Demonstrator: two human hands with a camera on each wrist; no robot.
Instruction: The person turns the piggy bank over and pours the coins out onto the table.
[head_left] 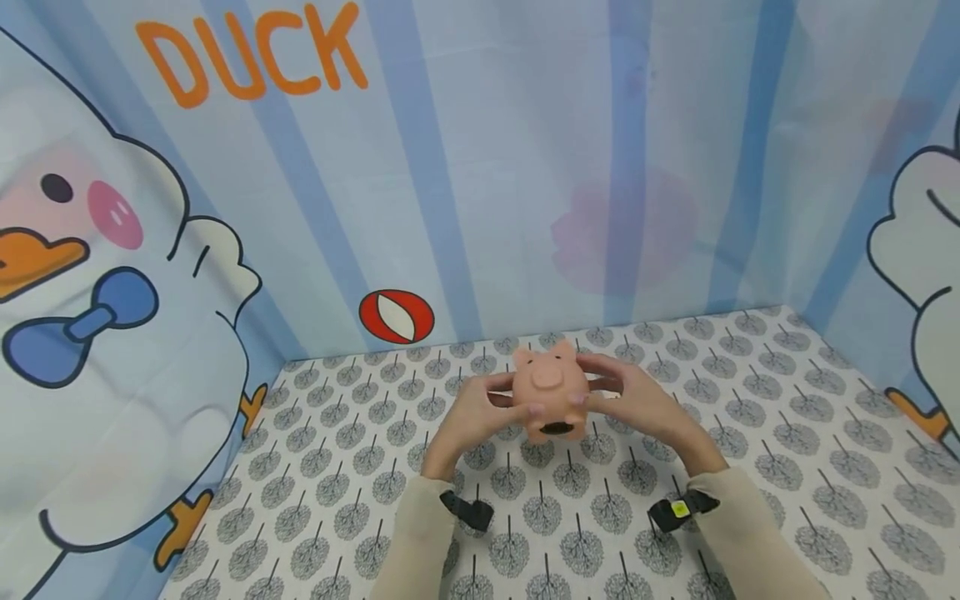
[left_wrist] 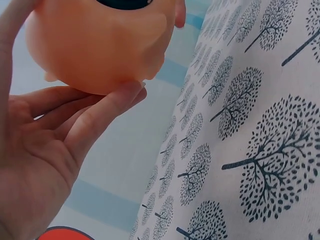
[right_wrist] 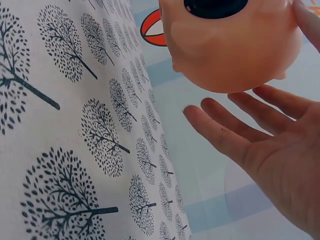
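A pink pig-shaped piggy bank point(head_left: 547, 392) is held between both hands near the back of the table, its snout and ears facing me. It tips back, so a dark oval low on its body shows. My left hand point(head_left: 474, 410) grips one side, thumb on the front and fingers spread behind. On the opposite side my right hand point(head_left: 637, 402) holds it likewise, thumb in front. In the left wrist view, the left thumb and fingertips press the rounded body point(left_wrist: 95, 55). The right wrist view shows the right fingers point(right_wrist: 220, 132) reaching along the smooth pink side.
A white cloth point(head_left: 585, 508) printed with grey trees covers the table. Behind it hangs a blue-striped backdrop point(head_left: 525, 167) with duck drawings and a red ball picture point(head_left: 397, 317). Each wrist wears a black strap, the right strap point(head_left: 682, 508) with a yellow-green mark.
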